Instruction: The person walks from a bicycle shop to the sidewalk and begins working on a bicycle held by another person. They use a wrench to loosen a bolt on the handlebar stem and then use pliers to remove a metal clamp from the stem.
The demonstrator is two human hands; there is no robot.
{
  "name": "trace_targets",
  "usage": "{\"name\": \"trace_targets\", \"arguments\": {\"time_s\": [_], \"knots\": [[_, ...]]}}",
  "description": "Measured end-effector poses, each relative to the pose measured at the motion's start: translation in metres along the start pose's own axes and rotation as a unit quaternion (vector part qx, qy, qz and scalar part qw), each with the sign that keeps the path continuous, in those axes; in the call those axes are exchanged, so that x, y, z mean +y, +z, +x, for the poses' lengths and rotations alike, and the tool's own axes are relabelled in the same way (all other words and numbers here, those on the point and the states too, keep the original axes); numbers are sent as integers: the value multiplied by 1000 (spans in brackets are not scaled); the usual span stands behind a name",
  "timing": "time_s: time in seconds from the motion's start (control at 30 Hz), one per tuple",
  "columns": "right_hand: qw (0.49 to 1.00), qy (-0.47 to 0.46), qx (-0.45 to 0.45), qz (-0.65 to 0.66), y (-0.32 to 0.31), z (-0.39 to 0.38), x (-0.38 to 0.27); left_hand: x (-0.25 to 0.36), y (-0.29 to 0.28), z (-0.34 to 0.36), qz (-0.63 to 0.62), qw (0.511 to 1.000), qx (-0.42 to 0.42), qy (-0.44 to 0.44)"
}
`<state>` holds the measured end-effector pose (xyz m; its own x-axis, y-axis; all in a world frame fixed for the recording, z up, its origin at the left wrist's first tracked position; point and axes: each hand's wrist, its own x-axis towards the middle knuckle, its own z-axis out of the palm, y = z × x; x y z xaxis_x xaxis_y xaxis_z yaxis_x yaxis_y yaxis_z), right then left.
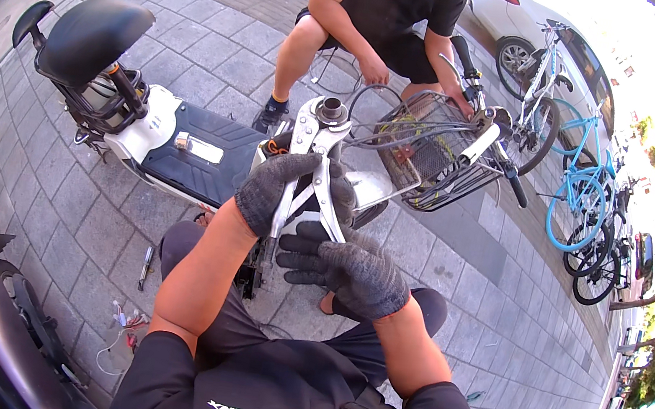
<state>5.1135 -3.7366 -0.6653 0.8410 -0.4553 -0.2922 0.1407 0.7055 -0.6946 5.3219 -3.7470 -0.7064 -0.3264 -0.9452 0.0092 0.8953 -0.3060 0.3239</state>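
Observation:
My left hand [272, 188], in a grey knit glove, is closed around silver locking pliers [321, 178]. The pliers' upper end lies against the round metal steering tube [331, 108] at the front of a white and black electric scooter [209, 145]. Just below, my right hand [360, 270], gloved too, has its fingers stretched out flat beside the lower ends of the plier handles. Its palm side is partly hidden. Cables run from the steering tube to a handlebar [485, 143] with a black wire basket [428, 152], tilted off to the right.
Across the scooter a person [385, 18] in black crouches, one hand near the handlebar. A slim metal tool [145, 269] and loose wire connectors [128, 317] lie on the paving at left, near a parked grey scooter [6, 317]. Bicycles [576, 210] and a white car [532, 23] stand at right.

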Motion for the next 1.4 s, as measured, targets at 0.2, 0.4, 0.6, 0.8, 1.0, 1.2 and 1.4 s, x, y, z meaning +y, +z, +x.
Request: {"name": "trace_targets", "arguments": {"time_s": [0.2, 0.4, 0.6, 0.8, 1.0, 1.2, 1.4], "knots": [[998, -9, -11, 66, 8, 14, 10, -1, -2, 8, -37, 999, 9, 14], [994, 0, 0, 106, 21, 20, 17, 5, -4, 7, 18, 998, 47, 47], [961, 19, -78, 263, 33, 37, 22, 14, -11, 10, 55, 996, 53, 55], [941, -13, -120, 317, 44, 56, 36, 21, -9, 6, 9, 1000, -12, -16], [929, 20, -91, 358, 50, 52, 33, 8, -2, 17, -132, 979, -148, -39], [921, 108, -86, 365, 26, 17, 0, -18, 10, 23, -137, 984, -112, 17], [933, 187, -147, 271, -27, -5, -97, -75, 40, 64, -186, 967, -41, 171]]}}
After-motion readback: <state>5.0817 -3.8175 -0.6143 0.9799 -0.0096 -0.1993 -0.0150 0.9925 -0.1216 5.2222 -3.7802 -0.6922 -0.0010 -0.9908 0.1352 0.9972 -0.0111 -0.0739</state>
